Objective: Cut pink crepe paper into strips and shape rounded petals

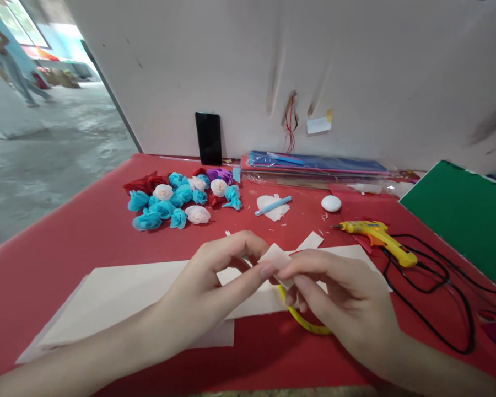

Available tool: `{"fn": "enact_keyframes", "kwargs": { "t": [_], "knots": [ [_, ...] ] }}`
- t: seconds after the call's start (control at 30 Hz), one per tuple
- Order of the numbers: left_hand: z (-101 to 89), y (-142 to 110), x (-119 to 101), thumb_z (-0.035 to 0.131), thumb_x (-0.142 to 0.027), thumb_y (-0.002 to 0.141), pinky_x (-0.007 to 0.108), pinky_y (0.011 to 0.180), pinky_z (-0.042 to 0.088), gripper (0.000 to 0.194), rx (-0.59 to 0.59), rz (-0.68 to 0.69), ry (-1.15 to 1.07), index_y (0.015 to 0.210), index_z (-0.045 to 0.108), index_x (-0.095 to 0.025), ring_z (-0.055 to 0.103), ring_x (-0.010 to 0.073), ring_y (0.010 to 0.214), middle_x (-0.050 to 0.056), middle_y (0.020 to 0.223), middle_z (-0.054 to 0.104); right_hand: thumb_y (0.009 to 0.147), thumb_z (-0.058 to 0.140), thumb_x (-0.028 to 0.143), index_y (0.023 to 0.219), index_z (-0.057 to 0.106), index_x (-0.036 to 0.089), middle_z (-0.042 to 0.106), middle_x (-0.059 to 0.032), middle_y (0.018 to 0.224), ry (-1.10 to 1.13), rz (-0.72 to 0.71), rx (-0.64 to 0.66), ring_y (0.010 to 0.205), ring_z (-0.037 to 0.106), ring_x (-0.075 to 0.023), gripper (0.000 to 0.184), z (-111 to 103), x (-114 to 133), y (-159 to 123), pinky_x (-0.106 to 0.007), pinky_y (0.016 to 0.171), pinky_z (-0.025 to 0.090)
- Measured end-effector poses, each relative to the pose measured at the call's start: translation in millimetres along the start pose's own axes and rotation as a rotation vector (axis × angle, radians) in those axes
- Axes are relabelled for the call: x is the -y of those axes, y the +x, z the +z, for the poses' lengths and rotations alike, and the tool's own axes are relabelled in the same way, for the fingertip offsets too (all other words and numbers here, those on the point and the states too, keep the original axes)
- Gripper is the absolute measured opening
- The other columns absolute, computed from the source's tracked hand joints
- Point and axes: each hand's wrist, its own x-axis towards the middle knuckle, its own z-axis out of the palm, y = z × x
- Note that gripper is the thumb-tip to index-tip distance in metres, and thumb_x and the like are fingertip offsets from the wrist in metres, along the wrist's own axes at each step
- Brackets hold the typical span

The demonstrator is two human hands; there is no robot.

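Observation:
My left hand pinches one edge of a small pale pink paper piece, apparently crepe paper. The other edge is between the thumb and fingers of my right hand. Both hands are above long cream paper strips lying on the red table. A yellow curved handle or loop shows below the right hand; the rest of it is hidden. Behind the fingers lies a short cut strip. Further back on the left is a cluster of blue, white, red and purple paper flowers.
A yellow glue gun with a looping black cord lies right, beside a green board. At the back are a phone, plastic-wrapped sheets, a blue pen on scraps and a white oval object. A person stands far left.

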Motion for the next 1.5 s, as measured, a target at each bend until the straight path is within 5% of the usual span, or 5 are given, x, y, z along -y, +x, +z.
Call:
{"fn": "enact_keyframes", "kwargs": {
  "t": [0.2, 0.4, 0.9, 1.1, 1.5],
  "knots": [
    [-1.1, 1.7, 1.6, 0.055, -0.022, 0.083, 0.014, 0.058, 0.045, 0.017, -0.030, -0.133, -0.131, 0.068, 0.060, -0.018, 0.056, 0.0079, 0.061, -0.004, 0.062, 0.059, 0.085, 0.053, 0.021, 0.085, 0.047, 0.024, 0.060, 0.0030, 0.073, 0.262, 0.239, 0.077, 0.060, 0.056, -0.0082, 0.007, 2.1, -6.0, -3.9, -0.017, 0.052, 0.044],
    [0.8, 2.4, 5.7, 0.057, -0.026, 0.082, 0.016, 0.057, 0.045, 0.019, 0.027, -0.194, -0.208, 0.065, 0.057, -0.018, 0.053, 0.0083, 0.060, -0.004, 0.063, 0.056, 0.094, 0.034, 0.040, 0.077, 0.044, 0.020, 0.046, 0.0064, 0.056, 0.414, 0.490, 0.170, 0.049, 0.047, -0.0044, 0.027, 0.4, -3.7, 0.1, -0.012, 0.045, 0.038],
    [14.2, -1.1, 11.4, 0.054, -0.033, 0.082, 0.020, 0.058, 0.044, 0.022, 0.071, -0.338, -0.243, 0.067, 0.050, -0.017, 0.054, 0.0098, 0.058, -0.005, 0.059, 0.052, 0.093, 0.037, 0.038, 0.076, 0.045, 0.020, 0.031, 0.0114, 0.042, 0.157, 0.363, 0.095, 0.032, 0.024, -0.0016, 0.026, 8.9, -12.8, -6.0, -0.012, 0.032, 0.017],
    [18.6, -2.3, 15.0, 0.050, -0.034, 0.083, 0.019, 0.055, 0.041, 0.023, 0.104, -0.311, -0.164, 0.066, 0.051, -0.018, 0.051, 0.0091, 0.055, -0.005, 0.058, 0.052, 0.094, 0.035, 0.037, 0.077, 0.045, 0.021, 0.040, 0.0090, 0.046, 0.049, 0.342, 0.080, 0.035, 0.030, -0.0028, 0.025, 11.3, -16.8, -7.7, -0.012, 0.034, 0.023],
    [21.2, -6.7, 21.7, 0.047, -0.028, 0.087, 0.017, 0.060, 0.042, 0.032, 0.241, -0.249, -0.163, 0.060, 0.059, -0.016, 0.053, 0.0085, 0.058, -0.003, 0.058, 0.058, 0.094, 0.032, 0.040, 0.079, 0.045, 0.022, 0.031, 0.0114, 0.040, 0.359, 0.348, 0.004, 0.032, 0.025, -0.0033, 0.028, 15.9, -16.9, -7.2, -0.012, 0.033, 0.023]
  ]
}}
